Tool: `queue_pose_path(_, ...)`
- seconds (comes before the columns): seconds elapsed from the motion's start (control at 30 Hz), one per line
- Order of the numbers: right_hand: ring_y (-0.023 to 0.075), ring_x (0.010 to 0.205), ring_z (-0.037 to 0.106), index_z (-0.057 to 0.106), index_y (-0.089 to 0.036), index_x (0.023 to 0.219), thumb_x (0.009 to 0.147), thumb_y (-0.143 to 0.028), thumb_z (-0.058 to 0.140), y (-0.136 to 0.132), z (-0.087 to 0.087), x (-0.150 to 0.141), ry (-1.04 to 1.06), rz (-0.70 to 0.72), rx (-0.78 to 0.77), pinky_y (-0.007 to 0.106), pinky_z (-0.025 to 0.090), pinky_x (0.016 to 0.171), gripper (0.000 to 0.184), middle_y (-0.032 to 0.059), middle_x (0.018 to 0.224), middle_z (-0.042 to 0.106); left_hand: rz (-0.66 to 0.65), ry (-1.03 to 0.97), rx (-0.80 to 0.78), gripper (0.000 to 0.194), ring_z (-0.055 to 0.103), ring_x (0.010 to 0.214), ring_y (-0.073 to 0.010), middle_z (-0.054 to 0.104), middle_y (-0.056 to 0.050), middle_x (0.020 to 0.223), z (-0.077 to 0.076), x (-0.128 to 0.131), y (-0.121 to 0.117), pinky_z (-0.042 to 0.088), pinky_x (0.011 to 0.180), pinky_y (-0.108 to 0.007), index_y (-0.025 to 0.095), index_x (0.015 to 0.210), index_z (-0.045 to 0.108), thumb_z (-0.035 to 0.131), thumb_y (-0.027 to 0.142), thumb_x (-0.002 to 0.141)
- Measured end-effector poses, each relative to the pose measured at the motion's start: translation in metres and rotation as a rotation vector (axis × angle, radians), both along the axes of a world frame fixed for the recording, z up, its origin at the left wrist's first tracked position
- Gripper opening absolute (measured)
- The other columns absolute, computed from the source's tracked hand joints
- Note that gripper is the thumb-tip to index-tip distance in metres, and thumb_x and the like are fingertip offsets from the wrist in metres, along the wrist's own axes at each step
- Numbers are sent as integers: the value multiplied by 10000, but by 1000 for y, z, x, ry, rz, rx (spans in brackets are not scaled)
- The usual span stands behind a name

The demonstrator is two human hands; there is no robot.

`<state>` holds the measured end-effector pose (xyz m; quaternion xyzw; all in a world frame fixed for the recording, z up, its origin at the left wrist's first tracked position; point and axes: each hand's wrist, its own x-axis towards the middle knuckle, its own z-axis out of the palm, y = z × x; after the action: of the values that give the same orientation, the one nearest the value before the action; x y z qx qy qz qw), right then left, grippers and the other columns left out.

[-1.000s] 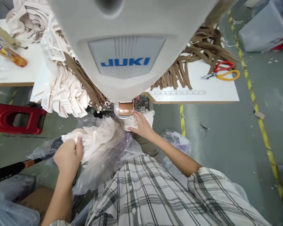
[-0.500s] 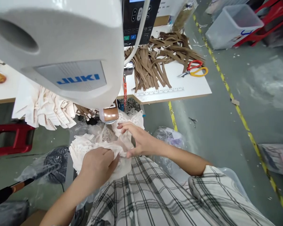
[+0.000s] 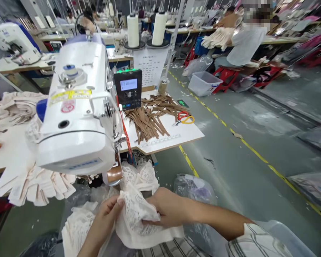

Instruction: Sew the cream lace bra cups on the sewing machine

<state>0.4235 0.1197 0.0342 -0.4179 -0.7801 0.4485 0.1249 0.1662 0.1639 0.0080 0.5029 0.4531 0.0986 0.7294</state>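
Note:
Between my hands, in front of the sewing machine [image 3: 77,142], is a cream-white lace bra [image 3: 136,214] with a plain band along its lower edge. My left hand [image 3: 108,214] pinches its left edge between thumb and fingers. On the other side my right hand [image 3: 168,207] is closed on a fold of the lace, its fingertips partly hidden by the cloth. More lace cups [image 3: 147,175] lie just beyond, beside the machine's copper-coloured cylinder end [image 3: 114,174]; I cannot tell whether they join the held piece. A pile of similar lace pieces [image 3: 79,225] rests below my left wrist.
Brown fabric strips [image 3: 149,121], red-and-yellow scissors [image 3: 186,118] and a clear ruler [image 3: 160,140] lie on the white table [image 3: 187,135]. Cream strips [image 3: 37,184] hang over its left edge. A control panel [image 3: 128,89] stands behind. Plastic bags [image 3: 195,189] sit on the floor at right.
The view has tilted up, showing the workshop beyond. My left hand has gone from lying over the lace to pinching its edge. My right hand, loosely open before, has closed on the lace, which is now spread.

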Motion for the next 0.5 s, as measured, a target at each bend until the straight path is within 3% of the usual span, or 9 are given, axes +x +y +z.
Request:
queue_pose_path(0.1,184,742,657,703,-217,1037,862,-576,658,9,0,18,-30,73,-171,240,415,635,402,22,873,741,-52,82,188,484,510,681,-156,579,-30,745,4,8,1,419,642,-254,164,803,620,540,632,900)
queue_pose_path(0.2,285,1069,651,531,-201,1408,699,-637,792,22,-10,26,25,-111,-185,345,489,886,872,125,1257,675,-122,176,371,447,445,637,-131,504,-3,685,12,18,1,338,587,-235,167,748,557,504,572,929)
queue_pose_path(0.27,334,1324,503,325,-190,1554,628,-634,844,30,-19,21,144,-248,-90,421,411,1066,1150,185,1499,482,-161,207,482,435,407,598,-116,452,14,629,18,26,0,292,559,-233,174,685,490,455,511,957)
queue_pose_path(0.3,329,1366,463,313,-191,1559,633,-624,848,33,-23,15,216,-239,-59,425,381,1101,1154,184,1528,447,-180,204,533,431,396,580,-110,437,19,606,20,29,-1,277,552,-234,177,662,459,431,479,968)
queue_pose_path(0.33,312,1340,491,386,-196,1519,661,-614,837,35,-26,9,282,-187,-58,407,393,1087,1056,169,1488,498,-199,193,583,422,396,570,-105,437,22,594,23,32,-2,271,552,-235,177,653,444,412,445,977)
queue_pose_path(0.4,246,1095,635,621,-197,1273,769,-595,769,37,-31,-6,372,-114,-101,331,471,932,659,103,1202,687,-201,209,682,419,393,549,-97,433,27,567,28,32,-1,257,549,-239,175,629,429,408,406,979)
queue_pose_path(0.43,206,930,659,684,-192,1102,829,-584,719,37,-32,-12,390,-135,-125,290,482,818,479,64,1016,720,-183,248,727,431,377,534,-93,415,31,547,30,31,1,239,540,-244,174,611,422,428,409,972)
queue_pose_path(0.5,158,722,607,678,-187,877,900,-563,646,39,-33,-22,375,-266,-127,252,433,656,377,23,794,675,-126,335,760,472,332,508,-87,367,41,511,37,23,8,204,519,-250,173,572,409,484,445,951)
